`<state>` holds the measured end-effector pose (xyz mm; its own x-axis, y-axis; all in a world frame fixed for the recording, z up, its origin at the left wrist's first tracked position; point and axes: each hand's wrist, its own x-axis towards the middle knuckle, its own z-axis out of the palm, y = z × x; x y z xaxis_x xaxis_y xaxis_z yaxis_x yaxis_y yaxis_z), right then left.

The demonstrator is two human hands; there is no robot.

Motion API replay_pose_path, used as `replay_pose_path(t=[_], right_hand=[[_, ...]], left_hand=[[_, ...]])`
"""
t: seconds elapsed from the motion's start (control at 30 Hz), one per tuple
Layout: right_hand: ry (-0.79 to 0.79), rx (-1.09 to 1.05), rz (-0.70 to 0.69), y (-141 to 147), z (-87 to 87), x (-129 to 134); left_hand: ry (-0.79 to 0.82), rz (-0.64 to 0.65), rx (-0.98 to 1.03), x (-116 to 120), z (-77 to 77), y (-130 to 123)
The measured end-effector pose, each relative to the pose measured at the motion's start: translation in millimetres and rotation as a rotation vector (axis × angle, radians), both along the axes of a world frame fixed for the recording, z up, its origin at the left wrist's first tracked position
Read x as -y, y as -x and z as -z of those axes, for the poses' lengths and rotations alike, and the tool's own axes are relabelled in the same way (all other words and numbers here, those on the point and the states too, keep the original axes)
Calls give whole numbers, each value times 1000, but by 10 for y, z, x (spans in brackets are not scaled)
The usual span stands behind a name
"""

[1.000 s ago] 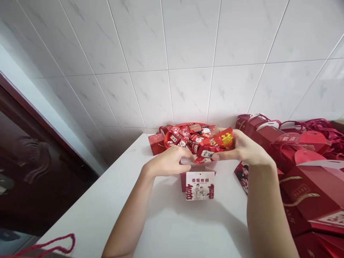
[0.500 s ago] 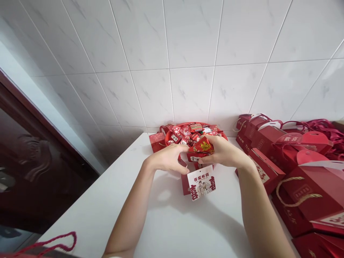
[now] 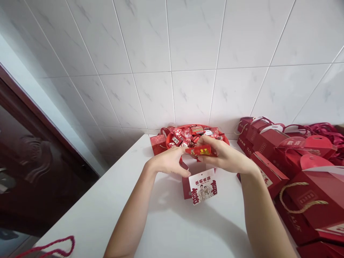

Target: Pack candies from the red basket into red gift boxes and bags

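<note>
A small red gift box stands on the white table with its top open. A white card printed with a couple and red characters covers part of its front. My left hand curls around the box's left side, thumb toward me, other fingers mostly hidden. Above the opening, my right hand grips a red candy packet with gold lettering. The packet lies nearly flat, its left end by my left fingers. Right behind is a red tray heaped with wrapped candies.
Several dark red gift boxes with cord handles crowd the table's right side. A red bag stands left of the tray against the tiled wall. A red cord loop shows at lower left, by the table's left edge.
The candy packet in my right hand has tipped from slanted to nearly flat over the box. My left hand stays at the box's side. The view has shifted slightly.
</note>
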<state>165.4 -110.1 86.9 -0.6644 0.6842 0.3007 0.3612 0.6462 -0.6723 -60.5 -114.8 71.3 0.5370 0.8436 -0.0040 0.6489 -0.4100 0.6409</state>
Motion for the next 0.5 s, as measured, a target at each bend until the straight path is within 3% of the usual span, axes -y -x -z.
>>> replay_pose_path(t=[0.2, 0.37, 0.5], right_hand=[[101, 260, -103, -81, 16, -60], [92, 317, -26, -67, 16, -52], [111, 333, -72, -71, -18, -26]], left_hand=[[-56, 80, -8, -9, -25, -17], [-53, 170, -10, -22, -40, 15], [15, 244, 38, -11, -59, 65]])
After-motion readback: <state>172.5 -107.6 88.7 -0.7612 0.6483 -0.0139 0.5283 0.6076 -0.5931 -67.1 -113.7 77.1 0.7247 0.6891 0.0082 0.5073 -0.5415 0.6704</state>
